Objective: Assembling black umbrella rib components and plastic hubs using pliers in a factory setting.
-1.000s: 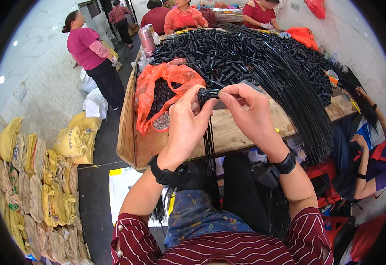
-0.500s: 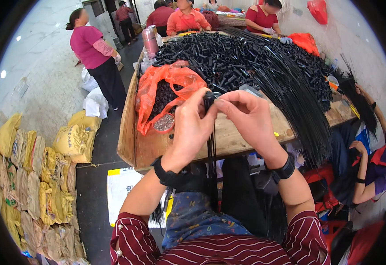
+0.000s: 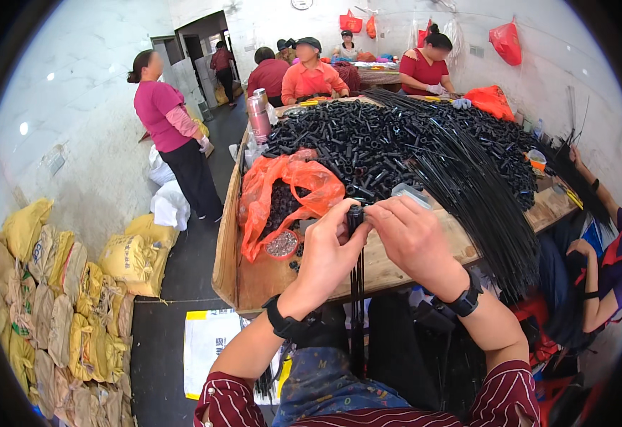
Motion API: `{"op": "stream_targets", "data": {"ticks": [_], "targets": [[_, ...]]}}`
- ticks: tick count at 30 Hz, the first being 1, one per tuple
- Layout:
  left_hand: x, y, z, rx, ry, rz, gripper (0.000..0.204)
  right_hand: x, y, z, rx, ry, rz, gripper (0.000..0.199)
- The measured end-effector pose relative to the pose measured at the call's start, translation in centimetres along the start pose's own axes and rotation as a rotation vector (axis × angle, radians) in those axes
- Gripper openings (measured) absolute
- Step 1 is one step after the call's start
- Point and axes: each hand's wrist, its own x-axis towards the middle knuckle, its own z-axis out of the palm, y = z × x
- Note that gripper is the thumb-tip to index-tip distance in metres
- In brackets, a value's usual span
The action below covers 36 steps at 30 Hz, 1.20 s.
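Observation:
In front of me, my left hand [image 3: 325,245] is closed around a black, round-topped fitting [image 3: 356,213]. A bundle of thin black rods [image 3: 356,292] hangs straight down from it, past the table's front edge. My right hand [image 3: 414,231] meets the fitting from the right with thumb and fingertips pressed together, slightly blurred. Whatever those fingertips hold is hidden. Just beyond the left hand lie an open orange-red plastic bag [image 3: 257,191] of small black rings and a round red-rimmed tub [image 3: 298,249] of tiny metal pieces.
A big heap of black tubular parts [image 3: 353,139] covers the wooden table [image 3: 272,285]. Long black rods [image 3: 485,220] spread down its right side, past a clear plastic box [image 3: 412,193]. A co-worker's arm [image 3: 596,313] is close at right. Filled sacks [image 3: 76,306] stand at left.
The view has tilted up, so the scene sits lower and further right. My right hand has rolled knuckles-up over the fitting; my left hand keeps its hold.

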Motion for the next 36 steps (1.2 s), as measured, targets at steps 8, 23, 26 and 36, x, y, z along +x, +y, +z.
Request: {"op": "stream_targets", "data": {"ticks": [8,23,26,36], "targets": [[0.8,0.8,0.7,-0.446,-0.141,-0.062,0.023,0.4,0.9,-1.1,0.31,-0.165,0.448,0.011],[1.2,-1.9,-0.5,-0.806,-0.182,-0.25,0.023,-15.2,6.9,1.8,-0.191,-0.728,0.479,0.045],[1.3,-1.9,-0.9,-0.869,-0.168,-0.251,0.023,-16.1,7.8,2.6,-0.226,-0.651,0.454,0.042],[2.0,-2.0,-1.0,-0.893,-0.176,-0.298,0.024,-5.8,2.6,-1.5,0.759,-0.521,0.98,0.035]]}}
